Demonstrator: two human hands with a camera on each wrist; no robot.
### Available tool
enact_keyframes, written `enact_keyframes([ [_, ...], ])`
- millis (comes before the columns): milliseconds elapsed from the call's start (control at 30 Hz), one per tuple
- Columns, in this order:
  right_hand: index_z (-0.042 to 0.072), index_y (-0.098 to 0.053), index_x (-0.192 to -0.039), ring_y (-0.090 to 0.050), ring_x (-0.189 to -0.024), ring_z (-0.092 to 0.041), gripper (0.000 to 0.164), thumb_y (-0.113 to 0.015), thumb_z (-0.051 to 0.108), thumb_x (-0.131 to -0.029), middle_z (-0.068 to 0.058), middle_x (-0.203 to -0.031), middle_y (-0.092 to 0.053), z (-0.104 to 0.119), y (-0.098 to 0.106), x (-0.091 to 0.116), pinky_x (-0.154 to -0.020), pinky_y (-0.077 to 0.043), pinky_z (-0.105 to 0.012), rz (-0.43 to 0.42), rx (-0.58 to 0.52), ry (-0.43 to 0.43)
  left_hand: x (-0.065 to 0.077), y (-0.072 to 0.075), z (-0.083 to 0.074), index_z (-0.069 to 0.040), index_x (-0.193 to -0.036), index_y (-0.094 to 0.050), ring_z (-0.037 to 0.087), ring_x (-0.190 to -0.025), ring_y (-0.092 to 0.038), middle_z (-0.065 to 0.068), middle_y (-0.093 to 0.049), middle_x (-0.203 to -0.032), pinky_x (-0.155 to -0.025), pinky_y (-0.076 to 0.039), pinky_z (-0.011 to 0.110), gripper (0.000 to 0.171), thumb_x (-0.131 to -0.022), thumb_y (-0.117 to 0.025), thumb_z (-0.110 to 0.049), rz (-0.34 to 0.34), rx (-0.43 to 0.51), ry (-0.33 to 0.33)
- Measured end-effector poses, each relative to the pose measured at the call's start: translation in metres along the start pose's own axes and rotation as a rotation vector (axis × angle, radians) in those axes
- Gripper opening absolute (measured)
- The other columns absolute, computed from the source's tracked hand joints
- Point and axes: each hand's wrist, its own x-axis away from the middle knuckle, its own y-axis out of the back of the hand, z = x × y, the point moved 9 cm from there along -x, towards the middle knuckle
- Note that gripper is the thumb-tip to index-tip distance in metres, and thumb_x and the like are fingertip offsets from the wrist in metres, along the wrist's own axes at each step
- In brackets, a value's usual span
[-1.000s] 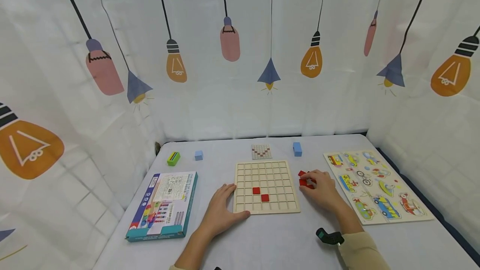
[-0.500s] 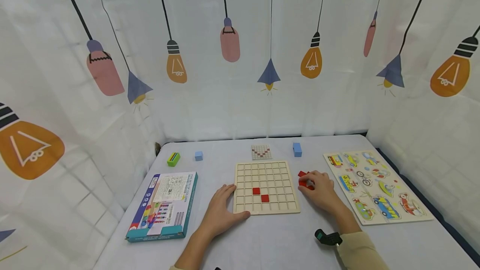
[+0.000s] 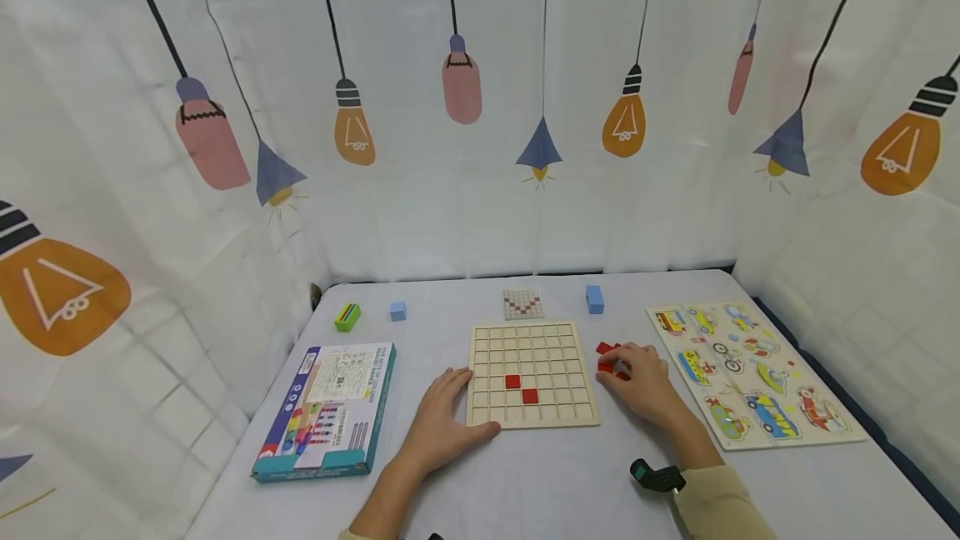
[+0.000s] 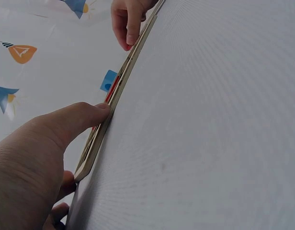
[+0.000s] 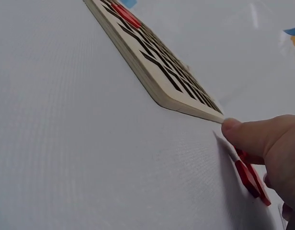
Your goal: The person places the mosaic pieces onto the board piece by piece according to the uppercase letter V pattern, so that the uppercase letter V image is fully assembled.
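Note:
A wooden grid board [image 3: 525,357] lies flat on the table, with two red square tiles set in its cells, one tile [image 3: 512,382] up and left of the other tile [image 3: 530,396]. My left hand [image 3: 442,427] rests at the board's near left corner, fingers along the left side and thumb [image 4: 87,117] on the front edge. Just right of the board, my right hand [image 3: 641,382] pinches at a small pile of red tiles [image 3: 604,347], with a red tile [image 3: 604,367] between thumb and index finger. More red tiles [image 5: 248,178] show below the hand in the right wrist view.
Behind the board lies a small pattern card [image 3: 522,304], with a blue block [image 3: 595,299] right of it. A smaller blue block [image 3: 397,311] and a green striped block [image 3: 347,317] are back left. A box [image 3: 326,407] lies left, a picture puzzle board [image 3: 753,373] right.
My right hand has shifted slightly to the left over the red tiles and stays there. My left hand and the board have not moved.

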Motion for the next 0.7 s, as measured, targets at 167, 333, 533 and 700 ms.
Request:
enact_keyframes([
  [167, 0.021, -0.081, -0.118, -0.052, -0.115, -0.025, 0.024, -0.087, 0.033, -0.099, -0.002, -0.120, -0.074, 0.001, 0.002, 0.000, -0.096, -0.045, -0.040, -0.011, -0.035, 0.006, 0.000, 0.000, 0.001, -0.014, -0.162, -0.057, 0.037, -0.169, -0.034, 0.006, -0.055, -0.170, -0.134, -0.034, 0.069, 0.106, -0.078, -0.094, -0.066, 0.002, 0.002, 0.002],
  [333, 0.022, -0.081, -0.118, -0.054, -0.114, -0.022, 0.021, -0.086, 0.032, -0.100, 0.000, -0.121, -0.072, 0.004, 0.002, 0.001, -0.096, -0.063, -0.033, -0.009, -0.053, 0.018, 0.000, 0.000, 0.000, -0.013, -0.161, -0.058, 0.037, -0.169, -0.035, 0.005, -0.055, -0.170, -0.133, -0.034, 0.069, 0.106, -0.078, -0.094, -0.066, 0.000, 0.003, -0.003],
  [533, 0.022, -0.080, -0.118, -0.060, -0.111, -0.020, 0.023, -0.086, 0.033, -0.100, 0.001, -0.121, -0.074, 0.010, 0.002, 0.002, -0.100, -0.065, -0.040, -0.012, -0.080, 0.028, 0.000, 0.000, -0.001, -0.012, -0.161, -0.058, 0.037, -0.168, -0.035, 0.005, -0.055, -0.170, -0.134, -0.034, 0.068, 0.106, -0.078, -0.094, -0.066, -0.001, 0.003, -0.010],
  [700, 0.019, -0.081, -0.121, -0.065, -0.106, -0.019, 0.027, -0.087, 0.033, -0.099, 0.000, -0.119, -0.075, 0.021, 0.002, 0.002, -0.092, -0.063, -0.035, -0.007, -0.114, 0.041, 0.000, 0.001, -0.002, -0.012, -0.161, -0.058, 0.037, -0.168, -0.036, 0.006, -0.056, -0.170, -0.134, -0.034, 0.068, 0.105, -0.078, -0.094, -0.066, -0.007, 0.002, -0.014],
])
